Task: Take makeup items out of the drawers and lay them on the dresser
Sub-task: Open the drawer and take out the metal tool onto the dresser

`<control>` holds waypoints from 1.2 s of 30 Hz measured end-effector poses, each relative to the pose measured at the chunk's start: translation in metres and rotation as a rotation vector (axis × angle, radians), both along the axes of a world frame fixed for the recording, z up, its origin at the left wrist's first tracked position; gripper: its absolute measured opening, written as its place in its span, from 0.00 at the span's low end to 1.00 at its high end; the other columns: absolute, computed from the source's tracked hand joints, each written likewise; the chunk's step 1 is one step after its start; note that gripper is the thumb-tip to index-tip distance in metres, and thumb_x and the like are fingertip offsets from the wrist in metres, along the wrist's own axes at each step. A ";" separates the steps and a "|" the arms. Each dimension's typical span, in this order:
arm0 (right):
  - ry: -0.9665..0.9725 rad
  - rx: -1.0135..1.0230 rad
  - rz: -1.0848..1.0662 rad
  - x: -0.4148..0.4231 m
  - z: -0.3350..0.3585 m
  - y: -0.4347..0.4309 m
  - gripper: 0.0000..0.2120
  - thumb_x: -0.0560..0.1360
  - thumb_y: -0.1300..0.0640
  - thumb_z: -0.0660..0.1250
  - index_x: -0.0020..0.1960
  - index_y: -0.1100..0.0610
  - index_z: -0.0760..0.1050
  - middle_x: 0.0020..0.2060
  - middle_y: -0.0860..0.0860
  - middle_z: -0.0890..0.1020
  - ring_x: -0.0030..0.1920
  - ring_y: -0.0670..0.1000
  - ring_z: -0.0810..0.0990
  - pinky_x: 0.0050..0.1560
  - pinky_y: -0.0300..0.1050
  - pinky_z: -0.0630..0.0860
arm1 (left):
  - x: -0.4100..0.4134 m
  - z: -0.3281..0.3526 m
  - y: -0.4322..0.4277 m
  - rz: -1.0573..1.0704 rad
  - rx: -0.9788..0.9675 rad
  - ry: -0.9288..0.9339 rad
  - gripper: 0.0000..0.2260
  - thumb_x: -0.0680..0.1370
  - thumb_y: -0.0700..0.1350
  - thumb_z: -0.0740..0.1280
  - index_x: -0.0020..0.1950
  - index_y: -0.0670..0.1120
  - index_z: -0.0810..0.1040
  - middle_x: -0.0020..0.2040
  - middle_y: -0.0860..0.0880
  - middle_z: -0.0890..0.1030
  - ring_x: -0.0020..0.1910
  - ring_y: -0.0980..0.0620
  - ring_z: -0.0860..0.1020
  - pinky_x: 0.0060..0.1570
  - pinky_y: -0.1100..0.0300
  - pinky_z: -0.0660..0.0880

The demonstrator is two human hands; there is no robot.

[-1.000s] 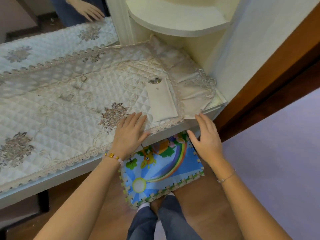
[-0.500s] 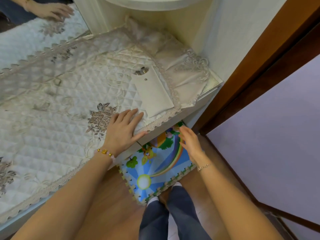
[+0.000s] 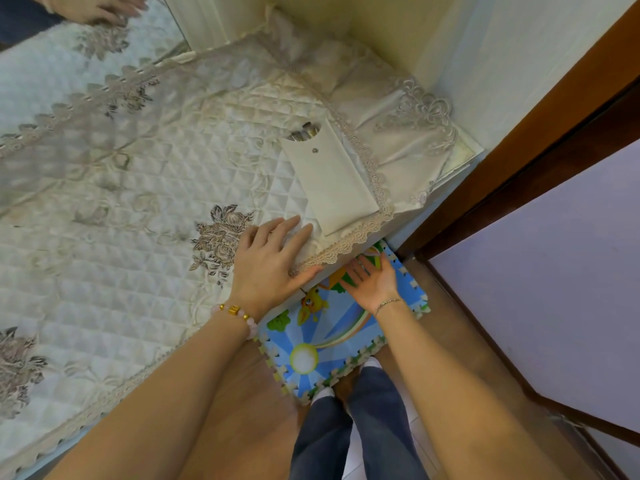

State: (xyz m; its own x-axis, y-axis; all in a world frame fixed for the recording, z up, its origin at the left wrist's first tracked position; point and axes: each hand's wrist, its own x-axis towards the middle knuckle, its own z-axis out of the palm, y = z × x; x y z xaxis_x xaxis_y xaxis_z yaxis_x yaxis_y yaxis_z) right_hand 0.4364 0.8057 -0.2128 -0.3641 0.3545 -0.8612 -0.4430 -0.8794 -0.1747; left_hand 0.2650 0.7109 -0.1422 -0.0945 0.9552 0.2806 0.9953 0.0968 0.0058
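Note:
A cream pouch (image 3: 329, 181) with metal tool tips showing at its open top lies on the quilted lace cloth (image 3: 145, 209) that covers the dresser top. My left hand (image 3: 270, 261) rests flat on the cloth at the dresser's front edge, just left of the pouch, fingers straight. My right hand (image 3: 372, 278) is below the front edge, palm up, its fingertips reaching under the lip of the dresser. It holds nothing that I can see. The drawers are hidden beneath the dresser top.
A mirror (image 3: 69, 36) at the back left reflects a hand. A cream shelf unit (image 3: 363, 26) stands at the back right corner. A colourful foam mat (image 3: 332, 337) lies on the wooden floor by my feet. A brown door frame (image 3: 540, 133) rises at the right.
My right hand has dropped from the dresser's front edge and turned palm up under the lip. The left hand stays flat on the cloth. The view has shifted closer and to the right.

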 end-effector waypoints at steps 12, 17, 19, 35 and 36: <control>-0.021 0.043 0.000 -0.005 -0.006 -0.010 0.20 0.78 0.42 0.55 0.61 0.54 0.71 0.55 0.56 0.76 0.50 0.54 0.77 0.42 0.56 0.75 | 0.000 -0.001 0.001 -0.036 0.025 -0.022 0.26 0.74 0.65 0.61 0.64 0.50 0.75 0.64 0.48 0.76 0.60 0.45 0.74 0.61 0.47 0.67; -0.070 0.030 -0.017 0.022 -0.012 -0.024 0.24 0.78 0.41 0.55 0.68 0.54 0.67 0.60 0.54 0.72 0.64 0.54 0.71 0.59 0.58 0.71 | -0.001 -0.001 0.002 -0.046 0.005 -0.036 0.26 0.74 0.65 0.58 0.64 0.50 0.75 0.64 0.48 0.76 0.60 0.45 0.73 0.60 0.48 0.66; -0.094 0.019 -0.025 0.036 -0.014 -0.031 0.26 0.76 0.38 0.56 0.68 0.53 0.68 0.61 0.53 0.73 0.66 0.54 0.70 0.66 0.59 0.67 | -0.001 0.000 0.001 -0.047 -0.002 -0.039 0.26 0.75 0.65 0.58 0.64 0.50 0.74 0.64 0.48 0.76 0.61 0.45 0.73 0.60 0.48 0.65; -0.231 -0.038 -0.103 0.142 -0.008 -0.092 0.26 0.75 0.37 0.55 0.62 0.55 0.72 0.50 0.55 0.78 0.56 0.54 0.75 0.44 0.51 0.73 | 0.006 0.006 -0.002 -0.072 -0.031 -0.022 0.23 0.76 0.63 0.59 0.63 0.49 0.74 0.61 0.46 0.77 0.59 0.43 0.73 0.57 0.47 0.67; -0.235 -0.041 -0.104 0.144 -0.007 -0.094 0.27 0.75 0.37 0.56 0.64 0.55 0.71 0.52 0.55 0.78 0.59 0.55 0.75 0.45 0.51 0.73 | 0.006 0.007 -0.002 -0.072 -0.036 -0.022 0.24 0.76 0.63 0.58 0.63 0.49 0.74 0.61 0.46 0.77 0.59 0.42 0.73 0.57 0.47 0.66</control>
State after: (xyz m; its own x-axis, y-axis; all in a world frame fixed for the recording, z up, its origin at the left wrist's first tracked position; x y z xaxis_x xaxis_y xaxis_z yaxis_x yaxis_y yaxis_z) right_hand 0.5805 0.7122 -0.2198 -0.1156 0.3425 -0.9324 -0.4832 -0.8395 -0.2485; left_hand 0.2709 0.7086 -0.1356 -0.0314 0.9691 0.2446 0.9993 0.0259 0.0259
